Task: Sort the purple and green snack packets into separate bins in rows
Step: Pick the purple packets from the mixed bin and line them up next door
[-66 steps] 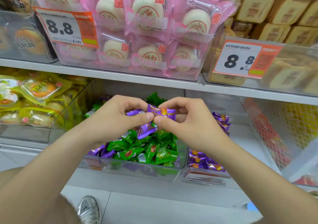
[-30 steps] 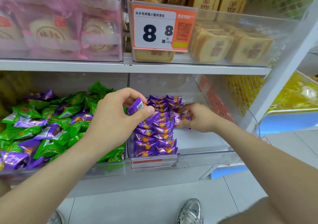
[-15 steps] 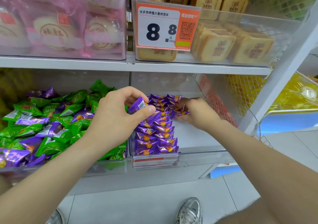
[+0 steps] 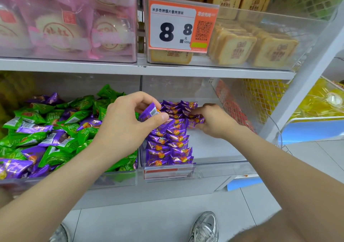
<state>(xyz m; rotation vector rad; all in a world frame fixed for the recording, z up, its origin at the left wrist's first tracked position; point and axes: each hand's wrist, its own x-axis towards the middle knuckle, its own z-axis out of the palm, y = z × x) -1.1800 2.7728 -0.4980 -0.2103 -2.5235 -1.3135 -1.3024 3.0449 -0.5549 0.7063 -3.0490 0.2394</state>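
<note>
Two clear bins stand side by side on the lower shelf. The left bin (image 4: 115, 183) holds a loose heap of green packets (image 4: 54, 154) mixed with purple ones (image 4: 35, 128). In the right bin (image 4: 219, 169), purple packets (image 4: 168, 145) lie in two neat rows along its left side. My left hand (image 4: 122, 126) pinches a purple packet (image 4: 149, 112) between thumb and fingers above the divide between the bins. My right hand (image 4: 214, 120) reaches into the right bin and pinches a purple packet (image 4: 195, 121) beside the far end of the rows.
The upper shelf (image 4: 130, 68) carries a bin of pink-wrapped cakes (image 4: 65, 29) and a bin of tan biscuit packs (image 4: 256, 44) behind an orange 8.8 price tag (image 4: 181, 25). A white upright (image 4: 307, 81) bounds the shelf on the right. My shoes (image 4: 204, 227) stand on grey tiles.
The view swung right from the mixed bin to the purple bin. My right hand carried a purple packet into that bin and moved it toward the far end of the rows; my left hand keeps its packet.
</note>
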